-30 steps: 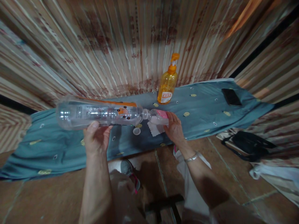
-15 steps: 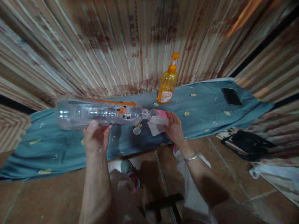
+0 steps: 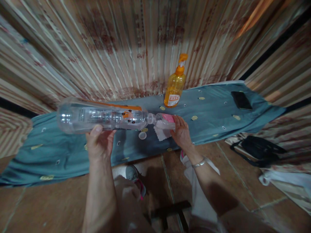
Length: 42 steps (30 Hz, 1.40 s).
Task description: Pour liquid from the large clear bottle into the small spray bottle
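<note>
A large clear plastic bottle (image 3: 102,117) with an orange-printed label lies nearly level in the air, its neck pointing right. My left hand (image 3: 100,142) is closed around it from below, thumb on the near side. My right hand (image 3: 181,131) grips a small clear bottle (image 3: 165,120) with a pink label. The two mouths meet or nearly meet; I cannot tell whether they touch. Beneath them, a small white cap (image 3: 142,136) and a white scalloped cloth or paper (image 3: 162,133) rest on the teal cloth (image 3: 136,149).
An orange pump bottle (image 3: 174,87) stands upright behind the small bottle, near the striped curtain (image 3: 121,48). A black phone (image 3: 241,100) lies on the cloth's right part. On the tiled floor at right is a black bag (image 3: 259,150). A dark stool-like frame (image 3: 170,209) shows at the bottom.
Almost nothing differs. Both hands hold the bottles in the same place, mouth to mouth; the view has shifted very slightly.
</note>
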### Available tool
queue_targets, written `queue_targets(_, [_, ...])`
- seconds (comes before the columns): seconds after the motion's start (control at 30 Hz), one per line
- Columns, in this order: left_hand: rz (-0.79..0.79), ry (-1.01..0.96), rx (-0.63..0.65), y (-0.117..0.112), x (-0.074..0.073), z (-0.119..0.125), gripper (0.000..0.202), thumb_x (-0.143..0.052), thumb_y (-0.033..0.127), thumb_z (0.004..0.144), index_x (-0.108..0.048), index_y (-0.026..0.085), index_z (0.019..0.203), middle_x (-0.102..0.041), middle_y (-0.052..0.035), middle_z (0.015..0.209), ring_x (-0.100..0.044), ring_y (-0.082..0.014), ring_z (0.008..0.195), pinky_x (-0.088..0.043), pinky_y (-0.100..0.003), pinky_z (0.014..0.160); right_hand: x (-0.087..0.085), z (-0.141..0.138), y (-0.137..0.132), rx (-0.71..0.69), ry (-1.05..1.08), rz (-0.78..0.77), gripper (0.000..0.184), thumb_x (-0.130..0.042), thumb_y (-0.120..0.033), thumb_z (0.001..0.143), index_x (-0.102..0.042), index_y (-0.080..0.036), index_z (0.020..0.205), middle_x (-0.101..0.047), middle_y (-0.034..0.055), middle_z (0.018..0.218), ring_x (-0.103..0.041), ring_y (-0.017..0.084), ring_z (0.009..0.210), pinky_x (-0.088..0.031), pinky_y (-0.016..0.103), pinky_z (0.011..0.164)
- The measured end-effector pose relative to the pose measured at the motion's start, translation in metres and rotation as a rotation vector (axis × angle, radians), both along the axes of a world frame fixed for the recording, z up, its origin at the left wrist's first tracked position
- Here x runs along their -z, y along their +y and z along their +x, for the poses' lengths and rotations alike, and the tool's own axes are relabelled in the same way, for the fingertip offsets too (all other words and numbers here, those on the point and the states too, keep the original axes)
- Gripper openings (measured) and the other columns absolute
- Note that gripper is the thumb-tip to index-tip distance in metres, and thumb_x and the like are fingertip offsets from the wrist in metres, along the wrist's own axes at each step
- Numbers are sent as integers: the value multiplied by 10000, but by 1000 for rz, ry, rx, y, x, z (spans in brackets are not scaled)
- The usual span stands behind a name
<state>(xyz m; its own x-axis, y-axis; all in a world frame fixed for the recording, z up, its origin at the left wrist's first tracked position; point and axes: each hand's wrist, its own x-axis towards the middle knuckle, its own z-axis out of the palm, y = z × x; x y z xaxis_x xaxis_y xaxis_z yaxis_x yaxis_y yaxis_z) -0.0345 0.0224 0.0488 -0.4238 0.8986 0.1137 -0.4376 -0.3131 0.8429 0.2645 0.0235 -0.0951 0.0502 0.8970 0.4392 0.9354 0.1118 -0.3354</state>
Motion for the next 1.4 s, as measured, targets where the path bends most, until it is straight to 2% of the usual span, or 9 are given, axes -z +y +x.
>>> queue_targets(0.33, [20, 18, 4, 0, 1, 0, 551, -1006, 396, 440, -743, 259, 904, -725, 53, 709, -712, -168, 636, -599, -262, 569, -1, -1, 0, 8, 4, -15, 698, -577, -116, 866, -549, -86, 1563, -644, 247, 1576, -577, 366, 1499, -467, 586, 1271])
queue_targets(0.47, [-12, 16, -26, 0, 2, 0, 484, -987, 399, 444, -707, 233, 802, -715, 32, 691, -709, -185, 657, -638, -317, 651, -1, 0, 0, -10, 3, -25, 738, -584, -109, 849, -527, -108, 1585, -640, 233, 1583, -573, 362, 1500, -479, 589, 1258])
queue_targets(0.63, [2, 59, -12, 0, 3, -2, 490, -991, 427, 459, -672, 219, 767, -727, -16, 729, -734, -221, 721, -657, -374, 754, 0, 0, 0, -10, -1, -21, 739, -583, -110, 851, -525, -97, 1587, -637, 242, 1584, -564, 370, 1506, -468, 595, 1267])
queue_targets(0.83, [-4, 46, -12, -1, 5, -3, 492, -991, 410, 473, -658, 232, 789, -760, -21, 814, -793, -298, 928, -676, -431, 818, 0, 0, 0, -13, 3, -19, 717, -583, -112, 866, -533, -87, 1581, -635, 253, 1584, -563, 377, 1505, -467, 595, 1264])
queue_targets(1.03, [-21, 35, -25, -1, 4, -3, 479, -991, 406, 449, -692, 238, 783, -760, 4, 780, -768, -235, 778, -685, -373, 724, -1, 2, 0, -23, 13, -22, 713, -577, -119, 863, -538, -83, 1573, -635, 251, 1586, -565, 367, 1505, -456, 590, 1275])
queue_targets(1.2, [2, 46, -3, 0, 4, -4, 549, -1003, 412, 466, -734, 241, 912, -773, 5, 820, -771, -230, 795, -678, -397, 792, -2, 2, 0, -15, -8, -33, 712, -575, -113, 871, -533, -84, 1582, -623, 251, 1597, -558, 359, 1513, -459, 574, 1277])
queue_targets(1.4, [14, 5, -20, 0, 3, -1, 497, -1009, 383, 438, -713, 228, 806, -782, 13, 807, -747, -188, 726, -667, -324, 701, 0, 2, 0, -14, -3, -28, 714, -582, -123, 865, -540, -97, 1578, -635, 236, 1591, -565, 354, 1511, -461, 573, 1280])
